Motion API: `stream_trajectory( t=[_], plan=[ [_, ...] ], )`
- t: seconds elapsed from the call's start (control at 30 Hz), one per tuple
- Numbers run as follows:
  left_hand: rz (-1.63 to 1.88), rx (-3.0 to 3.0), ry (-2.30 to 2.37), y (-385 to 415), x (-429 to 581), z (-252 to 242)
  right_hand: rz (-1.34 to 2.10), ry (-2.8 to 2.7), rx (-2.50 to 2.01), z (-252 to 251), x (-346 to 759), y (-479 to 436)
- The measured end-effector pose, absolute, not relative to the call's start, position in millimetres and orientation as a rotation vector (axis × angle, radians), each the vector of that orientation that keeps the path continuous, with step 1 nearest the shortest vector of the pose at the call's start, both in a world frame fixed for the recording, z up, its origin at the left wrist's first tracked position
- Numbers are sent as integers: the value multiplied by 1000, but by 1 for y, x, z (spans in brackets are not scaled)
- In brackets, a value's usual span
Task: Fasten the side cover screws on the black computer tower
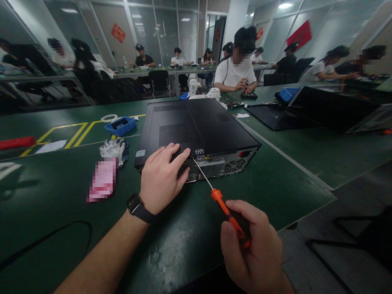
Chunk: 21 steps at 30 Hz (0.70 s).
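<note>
A black desktop computer case (211, 126) lies flat on the green table, its metal rear panel with a fan grille facing me. My left hand (163, 175), with a dark watch on the wrist, rests on the near edge of the case, fingers spread over the top panel and thumb at the rear face. In my right hand (254, 241) is an orange and black screwdriver (225, 208), gripped by its handle. The shaft slants up and left, and its tip meets the rear edge of the case beside my left fingers. Whether a screw sits under the tip is too small to tell.
Left of the case are a blue bin (120, 126), work gloves (114, 150) and a pink packet (103, 179). A white device (203, 90) stands behind it. At the right are an opened black case (333, 108) and another blue bin (288, 94). A co-worker (235, 69) sits opposite.
</note>
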<state>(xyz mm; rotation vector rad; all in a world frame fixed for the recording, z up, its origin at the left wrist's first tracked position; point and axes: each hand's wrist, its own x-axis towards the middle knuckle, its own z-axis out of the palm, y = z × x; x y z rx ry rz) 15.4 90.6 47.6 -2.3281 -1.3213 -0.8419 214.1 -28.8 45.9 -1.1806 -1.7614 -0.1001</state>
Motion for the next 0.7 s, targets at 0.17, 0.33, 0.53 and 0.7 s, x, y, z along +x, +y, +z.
stream_trajectory(
  t=[0.17,0.33,0.53,0.7],
  plan=[
    [-841,-2324,-1315,90,16,48,-96,-1781,-1127,46,212,-27],
    [-837,-2324,-1321,89,16,48,-130,-1757,-1192,48,213,-29],
    [-829,-2328,-1324,90,16,49,-43,-1745,-1151,46,213,-28],
    [-829,-2335,-1334,90,16,49,-80,-1787,-1111,45,213,-26]
  ],
)
